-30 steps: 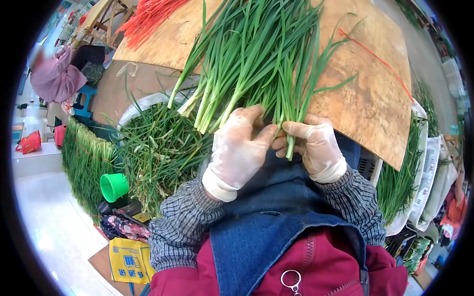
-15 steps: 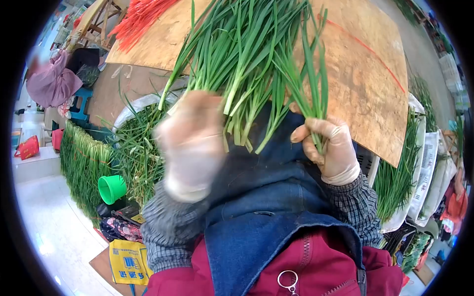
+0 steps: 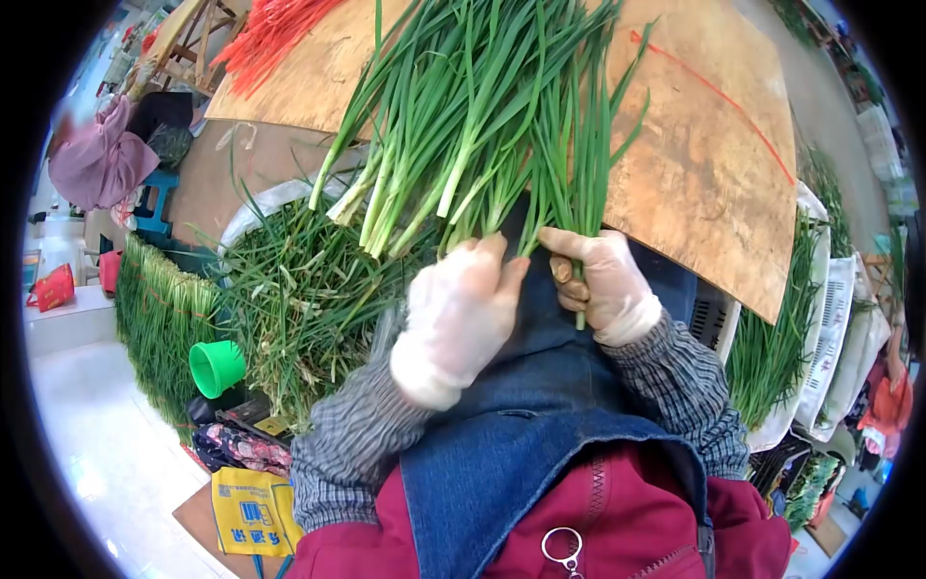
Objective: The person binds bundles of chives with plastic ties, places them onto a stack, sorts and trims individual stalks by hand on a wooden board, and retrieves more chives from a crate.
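Note:
A pile of garlic chives, long green leaves with pale stem ends toward me, lies on the wooden board. My right hand, in a thin whitish glove, is closed around a few chives; a stem end pokes out below its fingers. My gloved left hand is at the pale stem ends near the pile's front edge, thumb and fingers closed on some of them. Its fingertips are partly hidden by the hand itself. The two hands are close together, above my blue apron.
Trimmed leaves fill a lined container at my left. Beside it are a green cup and upright chive bundles. Red ties lie on the wooden board. A white crate with chives stands at right. A person sits far left.
My left hand has moved right and in from the left, to the stem ends beside my right hand. The right hand has shifted slightly left, its chives now against the pile.

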`<state>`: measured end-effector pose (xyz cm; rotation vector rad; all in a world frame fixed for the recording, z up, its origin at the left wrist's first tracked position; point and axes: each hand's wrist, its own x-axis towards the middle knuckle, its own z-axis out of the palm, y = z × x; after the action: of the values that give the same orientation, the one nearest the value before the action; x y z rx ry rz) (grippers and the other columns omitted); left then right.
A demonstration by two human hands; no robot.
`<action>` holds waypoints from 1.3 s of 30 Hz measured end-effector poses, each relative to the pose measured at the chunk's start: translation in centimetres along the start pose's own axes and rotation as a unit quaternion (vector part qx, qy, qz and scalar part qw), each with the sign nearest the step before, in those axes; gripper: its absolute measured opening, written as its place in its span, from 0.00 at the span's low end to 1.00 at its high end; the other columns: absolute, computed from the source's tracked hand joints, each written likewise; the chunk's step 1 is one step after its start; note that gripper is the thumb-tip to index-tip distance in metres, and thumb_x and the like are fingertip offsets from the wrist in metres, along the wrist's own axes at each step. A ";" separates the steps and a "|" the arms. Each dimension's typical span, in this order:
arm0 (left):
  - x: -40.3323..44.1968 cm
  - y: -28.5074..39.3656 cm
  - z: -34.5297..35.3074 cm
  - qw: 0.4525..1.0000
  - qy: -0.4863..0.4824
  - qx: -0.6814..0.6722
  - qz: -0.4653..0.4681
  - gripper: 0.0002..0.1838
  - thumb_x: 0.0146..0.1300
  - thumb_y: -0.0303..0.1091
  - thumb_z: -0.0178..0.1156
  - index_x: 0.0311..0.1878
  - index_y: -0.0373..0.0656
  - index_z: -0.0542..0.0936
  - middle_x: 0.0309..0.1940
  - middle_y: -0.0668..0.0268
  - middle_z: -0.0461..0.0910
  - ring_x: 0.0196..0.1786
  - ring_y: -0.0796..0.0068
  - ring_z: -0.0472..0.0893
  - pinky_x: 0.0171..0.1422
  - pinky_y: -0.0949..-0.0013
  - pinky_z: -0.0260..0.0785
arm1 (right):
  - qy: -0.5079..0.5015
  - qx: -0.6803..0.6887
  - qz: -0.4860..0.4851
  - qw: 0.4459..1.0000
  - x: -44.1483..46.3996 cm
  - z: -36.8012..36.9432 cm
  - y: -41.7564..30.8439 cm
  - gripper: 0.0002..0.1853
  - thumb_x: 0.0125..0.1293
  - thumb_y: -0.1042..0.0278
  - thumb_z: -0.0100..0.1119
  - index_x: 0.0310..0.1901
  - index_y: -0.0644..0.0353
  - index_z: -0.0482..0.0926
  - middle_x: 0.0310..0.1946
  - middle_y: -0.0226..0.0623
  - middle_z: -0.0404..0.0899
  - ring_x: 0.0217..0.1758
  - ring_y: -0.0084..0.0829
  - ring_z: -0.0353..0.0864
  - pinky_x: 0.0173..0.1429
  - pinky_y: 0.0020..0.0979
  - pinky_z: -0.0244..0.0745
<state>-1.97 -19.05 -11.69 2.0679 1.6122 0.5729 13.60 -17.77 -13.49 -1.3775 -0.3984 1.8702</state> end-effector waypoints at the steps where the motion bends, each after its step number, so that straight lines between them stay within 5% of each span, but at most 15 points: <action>1: 0.7 -0.4 1.0 1.000 -0.015 -0.015 -0.013 0.12 0.56 0.34 0.60 0.38 0.34 0.78 0.29 0.48 0.78 0.32 0.55 0.80 0.35 0.65 0.71 | -0.005 0.017 0.011 1.000 0.4 0.1 0.2 0.08 0.59 0.71 0.56 0.24 0.60 0.71 0.11 0.27 0.66 0.07 0.17 0.57 0.12 0.22 0.49; 6: 1.7 -0.2 0.7 0.893 -0.079 -0.391 -0.210 0.08 0.56 0.27 0.59 0.35 0.31 0.77 0.23 0.60 0.78 0.22 0.74 0.76 0.27 0.76 0.65 | -0.033 0.012 -0.078 0.996 -0.3 0.4 0.1 0.11 0.57 0.74 0.58 0.19 0.61 0.73 0.09 0.27 0.65 0.07 0.18 0.58 0.13 0.23 0.52; 10: -0.2 1.2 -1.1 0.785 0.057 -0.573 -0.229 0.05 0.55 0.23 0.60 0.34 0.33 0.78 0.26 0.66 0.78 0.26 0.83 0.73 0.29 0.79 0.65 | -0.053 0.022 -0.116 0.992 -2.2 3.0 -1.2 0.07 0.57 0.76 0.57 0.23 0.65 0.74 0.09 0.26 0.64 0.08 0.17 0.59 0.13 0.20 0.53; 11: -0.8 0.7 -1.7 0.880 0.116 -0.431 -0.160 0.04 0.56 0.22 0.58 0.36 0.34 0.77 0.27 0.66 0.78 0.27 0.83 0.73 0.30 0.80 0.65 | -0.066 0.027 -0.117 0.991 -2.3 3.2 -1.5 0.06 0.57 0.75 0.56 0.24 0.66 0.75 0.09 0.26 0.64 0.08 0.17 0.59 0.13 0.20 0.53; 14: -3.2 -0.9 -4.8 0.857 0.293 -0.408 -0.114 0.02 0.59 0.26 0.58 0.34 0.40 0.78 0.28 0.67 0.79 0.24 0.85 0.72 0.26 0.81 0.61 | -0.071 0.026 -0.109 0.991 -1.7 3.6 -2.2 0.08 0.58 0.75 0.52 0.35 0.73 0.75 0.10 0.23 0.61 0.09 0.16 0.55 0.16 0.20 0.51; 15: -3.2 -2.1 -5.7 0.851 0.424 -0.283 -0.129 0.02 0.59 0.27 0.57 0.33 0.43 0.78 0.24 0.70 0.77 0.17 0.89 0.65 0.18 0.83 0.51 | -0.076 0.029 -0.097 0.992 -1.2 3.2 -2.4 0.10 0.58 0.73 0.52 0.36 0.73 0.74 0.11 0.23 0.61 0.12 0.17 0.58 0.19 0.20 0.52; 17: -4.6 -7.1 -8.7 0.830 0.493 -0.179 -0.191 0.02 0.60 0.26 0.57 0.34 0.39 0.78 0.22 0.70 0.75 0.20 0.87 0.68 0.24 0.84 0.56 | -0.089 0.051 -0.083 0.991 0.4 1.8 -2.0 0.12 0.58 0.71 0.53 0.38 0.73 0.74 0.17 0.29 0.69 0.19 0.22 0.69 0.24 0.22 0.62; 18: -6.0 -10.6 -9.9 0.869 0.440 0.020 -0.225 0.04 0.58 0.26 0.59 0.37 0.37 0.78 0.26 0.68 0.76 0.26 0.80 0.72 0.29 0.79 0.63 | -0.061 0.070 -0.070 0.993 0.2 2.1 -2.1 0.12 0.58 0.71 0.52 0.38 0.73 0.73 0.20 0.32 0.71 0.22 0.25 0.71 0.26 0.24 0.66; 21: -4.7 -9.6 -8.9 0.893 0.369 0.251 -0.067 0.08 0.56 0.27 0.62 0.39 0.38 0.77 0.28 0.65 0.76 0.27 0.73 0.74 0.30 0.75 0.67 | -0.023 0.120 -0.041 0.992 -0.4 2.8 -2.3 0.13 0.58 0.72 0.51 0.40 0.74 0.73 0.31 0.41 0.76 0.32 0.33 0.77 0.34 0.31 0.74; 24: -1.1 -5.8 -5.0 0.936 0.321 0.115 0.091 0.09 0.51 0.30 0.66 0.36 0.43 0.77 0.25 0.62 0.74 0.25 0.67 0.75 0.27 0.68 0.68 | -0.054 0.158 -0.041 0.985 -0.2 2.7 -2.0 0.15 0.58 0.73 0.49 0.44 0.75 0.71 0.36 0.45 0.76 0.36 0.37 0.78 0.38 0.38 0.77; 26: 0.9 -3.1 -3.4 0.950 0.255 0.165 0.073 0.12 0.53 0.41 0.63 0.27 0.44 0.74 0.22 0.63 0.72 0.22 0.66 0.74 0.23 0.67 0.66 | -0.087 0.175 -0.056 0.979 0.3 2.0 -1.7 0.16 0.57 0.72 0.48 0.44 0.75 0.71 0.35 0.44 0.76 0.35 0.35 0.77 0.36 0.37 0.77; 29: 3.3 -2.6 -1.5 0.951 0.194 0.228 0.078 0.11 0.53 0.39 0.63 0.28 0.41 0.76 0.23 0.60 0.73 0.24 0.62 0.76 0.27 0.65 0.68 | -0.108 0.156 -0.080 0.979 -0.4 2.1 -2.5 0.18 0.57 0.72 0.47 0.47 0.75 0.69 0.27 0.36 0.71 0.25 0.24 0.70 0.23 0.24 0.70; 33: 1.7 -0.6 -2.6 0.949 0.286 0.115 0.067 0.07 0.52 0.33 0.62 0.26 0.44 0.74 0.22 0.63 0.71 0.22 0.64 0.74 0.25 0.64 0.67 | -0.126 0.125 -0.194 0.965 -2.8 2.7 -3.8 0.16 0.60 0.70 0.48 0.47 0.72 0.68 0.20 0.27 0.63 0.15 0.15 0.59 0.14 0.17 0.53; 35: 0.7 -0.5 -2.6 0.926 0.346 0.098 0.112 0.11 0.49 0.31 0.65 0.37 0.43 0.77 0.26 0.63 0.72 0.20 0.64 0.73 0.24 0.67 0.66 | -0.154 0.113 -0.248 0.950 -3.1 2.6 -3.9 0.15 0.61 0.68 0.49 0.45 0.71 0.68 0.19 0.26 0.63 0.14 0.15 0.58 0.14 0.17 0.52; 39: -0.3 0.1 -0.6 0.908 0.321 0.083 0.257 0.17 0.46 0.31 0.66 0.40 0.36 0.77 0.26 0.64 0.72 0.23 0.68 0.73 0.25 0.71 0.67 | -0.084 0.032 -0.111 0.990 -0.6 2.6 -2.4 0.20 0.60 0.63 0.58 0.48 0.69 0.71 0.20 0.28 0.70 0.14 0.15 0.63 0.16 0.16 0.56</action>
<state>-2.29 -19.33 -11.20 2.6272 1.4347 1.4731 12.29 -16.14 -10.58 -1.0888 -0.5475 1.8031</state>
